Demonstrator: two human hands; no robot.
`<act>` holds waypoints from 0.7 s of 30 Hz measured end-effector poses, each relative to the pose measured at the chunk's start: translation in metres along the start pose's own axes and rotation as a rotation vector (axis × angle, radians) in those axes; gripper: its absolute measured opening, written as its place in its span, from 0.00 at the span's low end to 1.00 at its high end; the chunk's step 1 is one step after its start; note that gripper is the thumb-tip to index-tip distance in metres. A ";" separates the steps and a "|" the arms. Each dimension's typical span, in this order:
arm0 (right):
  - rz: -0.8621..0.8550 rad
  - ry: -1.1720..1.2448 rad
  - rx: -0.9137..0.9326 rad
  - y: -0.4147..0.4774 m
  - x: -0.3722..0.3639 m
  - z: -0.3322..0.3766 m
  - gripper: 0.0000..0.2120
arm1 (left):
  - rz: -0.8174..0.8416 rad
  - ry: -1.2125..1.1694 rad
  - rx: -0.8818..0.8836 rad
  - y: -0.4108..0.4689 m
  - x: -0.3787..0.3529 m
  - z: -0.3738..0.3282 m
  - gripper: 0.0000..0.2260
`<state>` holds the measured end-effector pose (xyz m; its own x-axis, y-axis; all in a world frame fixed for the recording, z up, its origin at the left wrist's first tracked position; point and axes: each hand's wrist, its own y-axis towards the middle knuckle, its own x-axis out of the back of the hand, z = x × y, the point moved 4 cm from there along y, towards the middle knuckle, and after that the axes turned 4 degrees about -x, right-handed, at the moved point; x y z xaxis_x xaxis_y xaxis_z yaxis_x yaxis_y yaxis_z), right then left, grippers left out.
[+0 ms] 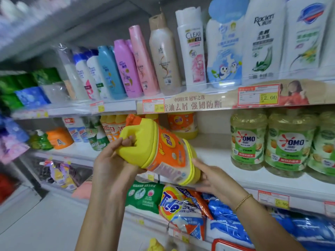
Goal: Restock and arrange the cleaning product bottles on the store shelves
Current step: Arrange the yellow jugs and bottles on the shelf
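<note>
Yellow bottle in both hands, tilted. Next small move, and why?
Probably tip the yellow bottle upright: left hand grips its handle, right hand holds its base, and a bare shelf gap lies just behind, beside the OMO bottles.

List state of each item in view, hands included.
yellow bottle: tilted, cap on, pointing up-left, held in the air
left hand: grips the bottle's handle
right hand: holds the bottle's base
OMO bottles: upright on middle shelf
Tide bag: tilted, below that shelf
</note>
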<state>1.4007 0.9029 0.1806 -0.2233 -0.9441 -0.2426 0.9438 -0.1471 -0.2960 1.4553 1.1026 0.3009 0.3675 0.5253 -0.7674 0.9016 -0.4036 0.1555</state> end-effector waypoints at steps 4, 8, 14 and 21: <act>0.347 0.375 -0.053 -0.013 -0.027 -0.024 0.32 | 0.155 0.013 0.081 -0.020 0.027 -0.016 0.17; 0.380 0.539 0.088 -0.022 -0.034 -0.047 0.48 | 0.040 0.285 -0.008 -0.028 0.056 -0.035 0.15; 0.333 0.378 0.174 -0.041 -0.040 -0.051 0.47 | 0.047 0.230 0.058 -0.042 0.069 -0.038 0.16; 0.288 0.376 0.190 -0.057 -0.045 -0.037 0.50 | 0.114 0.220 0.058 -0.033 0.066 -0.051 0.20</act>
<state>1.3478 0.9643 0.1741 0.0136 -0.7880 -0.6155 0.9998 0.0201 -0.0036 1.4616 1.1890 0.2765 0.5129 0.6214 -0.5922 0.8389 -0.5091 0.1924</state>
